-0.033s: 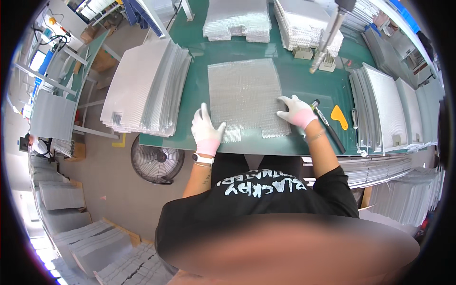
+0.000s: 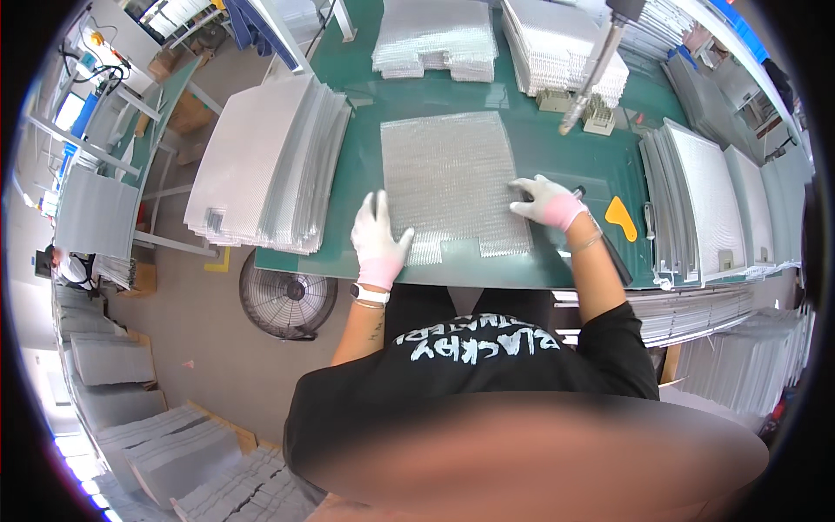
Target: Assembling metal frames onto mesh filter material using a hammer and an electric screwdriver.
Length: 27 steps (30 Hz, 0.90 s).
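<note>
A grey honeycomb-textured panel (image 2: 448,178) with a notch in its near edge lies flat on the green worktable (image 2: 348,222). At its left near corner is my left hand (image 2: 379,242), gloved in white and pink, fingers spread and thumb beside the panel's edge. My right hand (image 2: 548,204), in a matching glove, is at the right edge with its fingers apart and curved toward the panel. Neither hand grips it; whether the fingertips touch is hard to tell. Partly under my right hand and forearm lies a black-handled tool (image 2: 619,261), its head mostly hidden.
A tall panel stack (image 2: 261,165) stands at the left, with more stacks (image 2: 435,35) at the back and upright panels (image 2: 704,200) at the right. A yellow scraper (image 2: 620,217) lies right of my hand. A metal rod (image 2: 591,78) hangs over small blocks (image 2: 598,117). A floor fan (image 2: 291,296) stands below left.
My right hand has shifted slightly right and now covers more of the black-handled tool. The panel and my left hand look nearly the same.
</note>
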### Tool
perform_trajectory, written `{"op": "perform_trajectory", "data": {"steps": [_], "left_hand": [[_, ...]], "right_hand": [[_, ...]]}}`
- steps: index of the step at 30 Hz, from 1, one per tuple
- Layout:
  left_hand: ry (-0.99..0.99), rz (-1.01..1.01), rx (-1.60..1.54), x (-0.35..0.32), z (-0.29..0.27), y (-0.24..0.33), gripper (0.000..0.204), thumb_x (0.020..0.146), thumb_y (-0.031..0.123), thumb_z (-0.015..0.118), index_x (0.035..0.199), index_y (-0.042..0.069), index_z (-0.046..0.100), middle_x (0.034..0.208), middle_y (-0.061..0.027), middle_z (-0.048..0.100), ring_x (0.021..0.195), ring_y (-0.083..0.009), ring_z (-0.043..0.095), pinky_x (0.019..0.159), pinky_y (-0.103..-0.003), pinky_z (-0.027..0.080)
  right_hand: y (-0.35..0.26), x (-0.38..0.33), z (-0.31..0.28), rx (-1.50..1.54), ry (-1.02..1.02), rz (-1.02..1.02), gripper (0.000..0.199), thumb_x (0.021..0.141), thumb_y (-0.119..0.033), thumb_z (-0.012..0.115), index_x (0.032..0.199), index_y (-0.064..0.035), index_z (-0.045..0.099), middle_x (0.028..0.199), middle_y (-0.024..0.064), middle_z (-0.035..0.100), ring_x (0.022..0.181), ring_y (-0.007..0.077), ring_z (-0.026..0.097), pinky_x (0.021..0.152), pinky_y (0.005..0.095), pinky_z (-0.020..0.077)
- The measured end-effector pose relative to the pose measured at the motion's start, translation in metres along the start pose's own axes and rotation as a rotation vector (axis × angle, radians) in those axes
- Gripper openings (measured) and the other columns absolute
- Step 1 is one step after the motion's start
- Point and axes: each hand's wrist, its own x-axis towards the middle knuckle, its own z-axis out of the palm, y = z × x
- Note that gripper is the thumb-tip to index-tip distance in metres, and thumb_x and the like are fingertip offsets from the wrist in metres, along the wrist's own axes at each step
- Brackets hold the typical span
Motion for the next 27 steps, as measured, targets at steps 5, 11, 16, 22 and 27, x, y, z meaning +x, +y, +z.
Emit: {"op": "perform_trajectory", "data": {"steps": [5, 11, 16, 22, 27], "left_hand": [[-0.249, 0.167, 0.173, 0.000, 0.016, -0.016, 0.060, 0.089, 0.035, 0.056, 0.142, 0.012, 0.042, 0.147, -0.0139, 0.038, 0.137, -0.0384, 0.032, 0.114, -0.056, 0.019], [-0.285, 0.229, 0.154, 0.010, 0.017, -0.011, 0.060, 0.088, 0.035, 0.057, 0.141, 0.012, 0.042, 0.147, -0.0147, 0.038, 0.136, -0.0389, 0.032, 0.114, -0.056, 0.019], [-0.294, 0.168, 0.137, 0.007, 0.014, -0.016, 0.060, 0.087, 0.035, 0.056, 0.141, 0.013, 0.042, 0.147, -0.0139, 0.037, 0.137, -0.0383, 0.030, 0.115, -0.055, 0.018], [-0.273, 0.193, 0.130, 0.014, 0.019, -0.016, 0.059, 0.087, 0.036, 0.056, 0.141, 0.014, 0.044, 0.147, -0.0130, 0.038, 0.137, -0.0376, 0.031, 0.115, -0.054, 0.019], [-0.246, 0.193, 0.046, 0.006, 0.024, -0.030, 0.062, 0.083, 0.039, 0.061, 0.138, 0.014, 0.048, 0.146, -0.0130, 0.040, 0.137, -0.0373, 0.031, 0.115, -0.054, 0.018]], "right_hand": [[0.042, 0.109, -0.084, 0.032, 0.354, 0.095, 0.051, 0.083, -0.044, 0.058, 0.110, -0.0014, 0.065, 0.111, 0.0226, 0.065, 0.104, 0.0379, 0.062, 0.093, 0.0424, 0.0473], [0.097, 0.239, -0.142, -0.181, 0.542, 0.331, 0.057, 0.087, -0.051, 0.052, 0.110, -0.0007, 0.066, 0.115, 0.0241, 0.063, 0.106, 0.0373, 0.062, 0.090, 0.0426, 0.0491], [0.037, 0.218, -0.195, -0.152, 0.377, 0.527, 0.068, 0.086, -0.058, 0.050, 0.117, 0.0000, 0.063, 0.123, 0.0232, 0.060, 0.120, 0.0370, 0.055, 0.103, 0.0411, 0.0407], [0.081, 0.200, -0.193, -0.133, 0.477, 0.484, 0.085, 0.081, -0.063, 0.050, 0.129, 0.0070, 0.051, 0.128, 0.0308, 0.054, 0.125, 0.0381, 0.050, 0.104, 0.0411, 0.0388], [0.055, 0.143, -0.214, 0.145, 0.877, 0.408, 0.083, 0.083, -0.059, 0.056, 0.133, 0.0065, 0.046, 0.127, 0.0292, 0.056, 0.122, 0.0377, 0.053, 0.102, 0.0401, 0.0410]]}}
